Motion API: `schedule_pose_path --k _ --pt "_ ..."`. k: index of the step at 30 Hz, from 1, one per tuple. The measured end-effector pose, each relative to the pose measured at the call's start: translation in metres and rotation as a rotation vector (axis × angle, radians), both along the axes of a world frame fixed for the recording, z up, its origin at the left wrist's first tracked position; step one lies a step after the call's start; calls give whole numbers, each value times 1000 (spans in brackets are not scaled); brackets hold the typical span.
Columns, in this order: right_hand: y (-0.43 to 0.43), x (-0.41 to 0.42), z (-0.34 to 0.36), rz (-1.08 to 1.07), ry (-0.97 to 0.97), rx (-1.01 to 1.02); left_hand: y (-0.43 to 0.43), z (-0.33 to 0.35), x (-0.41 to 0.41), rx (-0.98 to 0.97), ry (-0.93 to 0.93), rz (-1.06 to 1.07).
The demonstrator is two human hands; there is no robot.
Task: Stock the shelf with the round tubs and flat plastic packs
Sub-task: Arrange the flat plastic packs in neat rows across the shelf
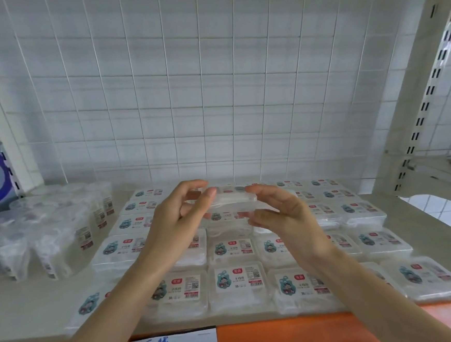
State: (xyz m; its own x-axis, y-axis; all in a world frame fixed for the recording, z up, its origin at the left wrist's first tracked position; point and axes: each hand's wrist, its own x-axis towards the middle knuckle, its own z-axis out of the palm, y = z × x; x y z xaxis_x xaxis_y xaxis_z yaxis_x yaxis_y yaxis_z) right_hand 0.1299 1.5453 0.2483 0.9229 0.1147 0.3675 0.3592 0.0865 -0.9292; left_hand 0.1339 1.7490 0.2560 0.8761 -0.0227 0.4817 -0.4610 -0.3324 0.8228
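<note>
Smooth beige shelf (40, 306) with orange front lip is sitting before a white wire grid (212, 91) on tiled wall. Left hand (174, 218) and right hand (284, 214) are pinching one flat clear plastic pack (232, 200) by its ends, above rows of glossy labelled packs (238, 280); round clear tubs (48, 228) are crowding the left.

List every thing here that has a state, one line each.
held flat pack, in the air above the rows, gripped at both ends.
left hand, fingers curled on the pack's left end.
right hand, fingers curled on its right end.
shelved flat packs, lying label-up in rows.
round tubs, upright, clustered left of those rows.
</note>
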Motion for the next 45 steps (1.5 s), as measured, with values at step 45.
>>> schedule_pose_path --k 45 --pt "5 -7 -8 -81 -493 -773 1 -9 3 315 -133 -99"
